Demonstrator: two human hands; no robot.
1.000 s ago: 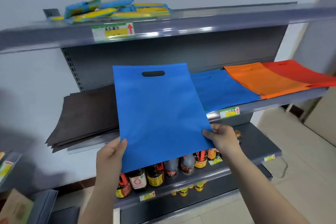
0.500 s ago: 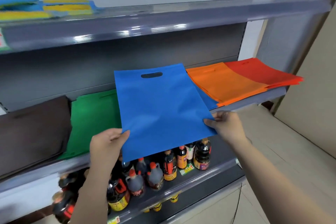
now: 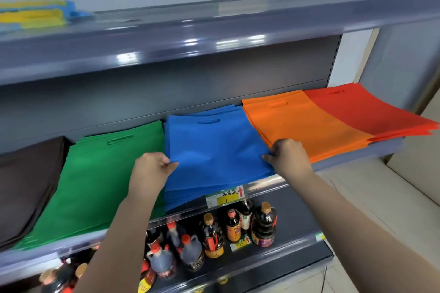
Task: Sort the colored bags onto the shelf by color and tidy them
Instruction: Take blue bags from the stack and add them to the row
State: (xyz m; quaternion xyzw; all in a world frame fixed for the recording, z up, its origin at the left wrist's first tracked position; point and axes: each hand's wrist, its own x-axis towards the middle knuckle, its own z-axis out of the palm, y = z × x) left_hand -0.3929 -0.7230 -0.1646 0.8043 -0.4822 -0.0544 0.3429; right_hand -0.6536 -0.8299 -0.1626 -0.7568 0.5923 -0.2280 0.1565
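While both hands pinch it, the blue bag point(image 3: 214, 150) lies flat on the blue pile on the middle shelf point(image 3: 357, 162), between the green bags point(image 3: 100, 173) on the left and the orange bags point(image 3: 297, 123) on the right. Left hand point(image 3: 152, 169) grips the near-left edge, right hand point(image 3: 288, 157) the near-right edge. Sauce bottles point(image 3: 214, 235) sit on the shelf below.

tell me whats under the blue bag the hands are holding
Under the top blue bag, gripped by the left hand and right hand, edges of more blue bags show, stacked on the shelf. How many is hidden.
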